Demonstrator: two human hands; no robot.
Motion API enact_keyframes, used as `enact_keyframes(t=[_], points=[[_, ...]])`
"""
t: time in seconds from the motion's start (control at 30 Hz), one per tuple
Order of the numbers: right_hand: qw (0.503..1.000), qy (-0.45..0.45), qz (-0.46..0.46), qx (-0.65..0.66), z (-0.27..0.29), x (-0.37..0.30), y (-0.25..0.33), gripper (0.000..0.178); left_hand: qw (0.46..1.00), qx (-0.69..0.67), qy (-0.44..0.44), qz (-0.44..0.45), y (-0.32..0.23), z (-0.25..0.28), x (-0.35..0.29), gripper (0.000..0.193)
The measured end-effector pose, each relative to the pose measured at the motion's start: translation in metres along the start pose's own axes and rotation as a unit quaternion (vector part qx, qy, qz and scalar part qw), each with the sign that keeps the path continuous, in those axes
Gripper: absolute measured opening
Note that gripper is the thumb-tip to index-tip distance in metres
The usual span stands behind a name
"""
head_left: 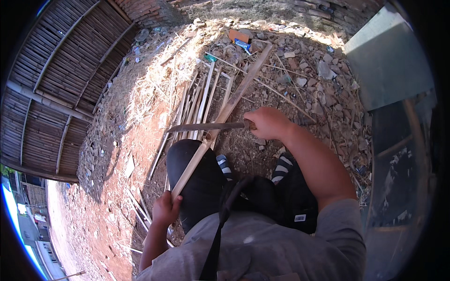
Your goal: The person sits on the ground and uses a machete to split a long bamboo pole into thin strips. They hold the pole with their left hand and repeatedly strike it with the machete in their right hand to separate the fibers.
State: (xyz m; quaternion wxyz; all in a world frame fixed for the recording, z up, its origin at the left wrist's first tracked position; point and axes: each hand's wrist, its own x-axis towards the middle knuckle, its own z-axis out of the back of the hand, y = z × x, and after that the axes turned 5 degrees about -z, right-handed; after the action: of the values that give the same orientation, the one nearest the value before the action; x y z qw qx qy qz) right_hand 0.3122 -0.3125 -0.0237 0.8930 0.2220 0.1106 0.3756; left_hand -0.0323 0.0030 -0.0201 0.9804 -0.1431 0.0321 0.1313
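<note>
Long pale bamboo strip (235,99), mid-frame; our left hand (166,209) pinches it. Our right hand (269,122) grips dark curved metal knife (201,127).

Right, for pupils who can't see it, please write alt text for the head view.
The right hand holds a curved knife across a long strip of wood or bamboo, whose near end the left hand grips. Thinner strips lie on the rubble-strewn ground beyond, with a slatted panel at left.

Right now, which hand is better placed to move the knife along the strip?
Probably the right hand: it grips the knife, which crosses the strip; the left hand holds the strip's near end.
</note>
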Motion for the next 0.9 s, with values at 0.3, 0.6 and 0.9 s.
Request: enact_keyframes(t=[0.3,0.6,0.9], points=[[0.989,-0.035,-0.124,0.076,0.005,0.010,-0.049,0.029,0.999,0.008,-0.030,0.009,-0.003,-0.002,0.001,0.042],[0.995,-0.014,0.004,0.096,-0.017,0.015,-0.029,0.021,1.000,-0.018,-0.011,0.005,0.002,0.000,0.004,0.044],[0.998,0.047,-0.043,-0.020,0.008,0.008,0.013,0.027,1.000,-0.001,-0.030,0.001,0.004,-0.006,-0.001,0.041]])
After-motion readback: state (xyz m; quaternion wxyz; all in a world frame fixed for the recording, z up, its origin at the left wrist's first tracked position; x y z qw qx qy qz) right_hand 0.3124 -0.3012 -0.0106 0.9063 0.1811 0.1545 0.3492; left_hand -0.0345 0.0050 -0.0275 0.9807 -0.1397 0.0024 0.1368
